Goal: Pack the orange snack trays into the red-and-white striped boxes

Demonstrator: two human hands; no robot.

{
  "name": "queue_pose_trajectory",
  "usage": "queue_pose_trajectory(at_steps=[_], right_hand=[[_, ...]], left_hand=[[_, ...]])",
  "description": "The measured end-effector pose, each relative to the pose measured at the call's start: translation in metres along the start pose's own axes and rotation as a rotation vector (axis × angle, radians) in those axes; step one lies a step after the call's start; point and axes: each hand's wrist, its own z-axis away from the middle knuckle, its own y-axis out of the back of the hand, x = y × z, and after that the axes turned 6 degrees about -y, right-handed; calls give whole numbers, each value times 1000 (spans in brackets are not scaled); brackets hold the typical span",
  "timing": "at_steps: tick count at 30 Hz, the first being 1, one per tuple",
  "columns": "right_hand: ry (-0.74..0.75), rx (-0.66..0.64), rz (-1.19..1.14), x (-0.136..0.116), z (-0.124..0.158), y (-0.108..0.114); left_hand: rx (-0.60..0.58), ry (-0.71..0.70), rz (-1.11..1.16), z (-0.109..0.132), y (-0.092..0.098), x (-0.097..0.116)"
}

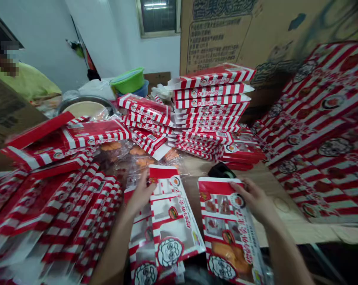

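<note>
My left hand (143, 193) grips the upper left edge of a red-and-white box (179, 200) with clear windows; pale inside shows through them. Another windowed box (141, 237) lies partly under it. To the right, my right hand (254, 196) is closed on the upper right corner of a similar box (223, 221), tilted toward me. Several small items and a large orange-brown piece show through its windows. Just beyond my hands, orange-brown pieces in clear wrapping (145, 161) lie on the table.
Striped boxes (57, 209) lean in rows at left, with more in a tall stack (211, 107) behind. A black object (222, 170) lies near my right hand. Large striped cartons (324, 146) stand at right, a green basin (128, 81) at back. Another person's yellow clothing (33, 81) shows far left.
</note>
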Motion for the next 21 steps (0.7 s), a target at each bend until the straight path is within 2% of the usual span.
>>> queue_pose_trajectory(at_steps=[4, 7, 10, 14, 18, 21], right_hand=[[63, -48, 44, -8, -5, -60], [114, -81, 100, -28, -25, -86], [72, -121, 176, -49, -58, -101], [-44, -195, 274, -61, -97, -122], [-2, -281, 252, -57, -102, -135], [82, -270, 180, -52, -96, -125]], left_hand=[[195, 81, -50, 26, 54, -11], [235, 173, -63, 42, 73, -27], [263, 241, -58, 53, 73, -42], [250, 175, -119, 59, 65, -52], [200, 176, -98, 59, 63, -58], [187, 185, -95, 58, 64, -63]])
